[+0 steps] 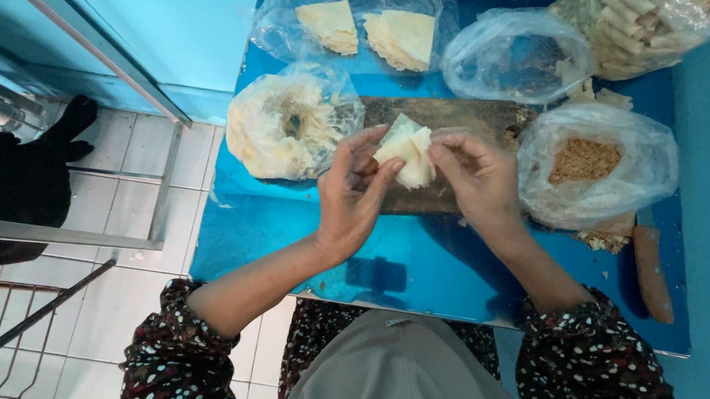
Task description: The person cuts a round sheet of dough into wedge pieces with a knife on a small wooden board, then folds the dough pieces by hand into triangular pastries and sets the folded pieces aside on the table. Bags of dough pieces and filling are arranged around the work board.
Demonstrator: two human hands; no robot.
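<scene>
Folded pastry wrapper point(407, 148) pinched between both hands – left hand point(354, 192) at 8 o'clock, right hand point(477, 180) at 3. Its long axis runs approx. 11-to-5; both hands equally near, fingers closed on it.

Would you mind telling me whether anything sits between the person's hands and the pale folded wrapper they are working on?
Nothing visible does: the left hand and right hand both pinch the pale folded wrapper directly, above the dark wooden board.
</scene>
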